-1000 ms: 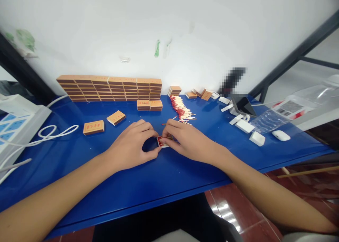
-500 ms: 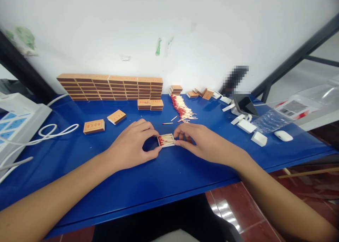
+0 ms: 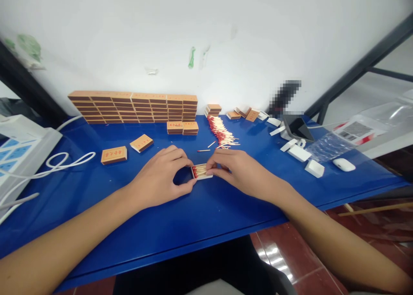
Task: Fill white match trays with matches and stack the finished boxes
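Observation:
A small white matchbox tray lies on the blue table, filled with red-tipped matches whose heads point left. My left hand grips the tray's left end between thumb and fingers. Over its right end, the fingers of my right hand are pinched at the plain ends of the matches and hide that part of the tray. Behind the tray lies a pile of loose matches, with a single match apart from it on the near side.
Stacked matchboxes line the wall, with two boxes in front. Two more, a matchbox and a tilted matchbox, lie left. Empty-looking sleeves, white blocks and a power strip with cables stand around.
My right hand has moved left, from the tray's right edge onto the match ends, and its fingers have closed together. My left hand has stayed on the tray.

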Available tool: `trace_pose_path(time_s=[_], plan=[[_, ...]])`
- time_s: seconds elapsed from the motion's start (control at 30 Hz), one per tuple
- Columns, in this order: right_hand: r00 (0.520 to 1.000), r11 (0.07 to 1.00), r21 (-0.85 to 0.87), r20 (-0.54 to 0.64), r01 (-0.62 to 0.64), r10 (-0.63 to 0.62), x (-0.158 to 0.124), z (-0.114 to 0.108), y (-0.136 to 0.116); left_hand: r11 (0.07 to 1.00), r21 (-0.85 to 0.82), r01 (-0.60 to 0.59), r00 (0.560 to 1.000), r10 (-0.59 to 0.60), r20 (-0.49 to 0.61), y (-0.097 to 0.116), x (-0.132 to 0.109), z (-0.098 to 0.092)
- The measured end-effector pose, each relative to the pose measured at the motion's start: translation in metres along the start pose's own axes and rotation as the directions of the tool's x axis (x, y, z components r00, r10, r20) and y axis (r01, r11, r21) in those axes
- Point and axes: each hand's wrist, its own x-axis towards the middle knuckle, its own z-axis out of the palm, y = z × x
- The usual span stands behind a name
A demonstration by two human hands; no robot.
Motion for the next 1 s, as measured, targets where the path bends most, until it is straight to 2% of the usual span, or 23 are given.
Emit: trace_pose_path(time_s=[0.17,0.5,0.63,0.83,1.0], plan=[[0.999,1.000,0.013,-0.029,-0.015,0.015,-0.0002,0.0023,-0.0015,1.000,0.007,-0.001,1.000,0.001,0.002,-0.0007,-0.0002,0.0000],[0.998,0.998,0.046,-0.050,0.033,-0.031,-0.0014,0.0034,-0.0010,1.000,0.016,-0.010,1.000,0.010,-0.010,-0.0007,-0.0011,0.0002],[0.998,0.995,0.076,-0.010,0.057,-0.057,-0.0005,0.0054,-0.0036,1.000,0.015,-0.009,1.000,0.009,-0.005,-0.0009,-0.0008,0.0007],[1.000,1.000,0.000,-0.020,-0.010,0.010,0.0022,0.0071,-0.0040,1.000,0.013,-0.013,1.000,0.013,-0.021,-0.0008,-0.0006,0.0002],[0.998,0.999,-0.037,-0.055,-0.019,0.017,0.0055,0.0081,-0.0072,1.000,0.019,-0.004,1.000,0.005,-0.014,0.0002,-0.0004,0.0002]])
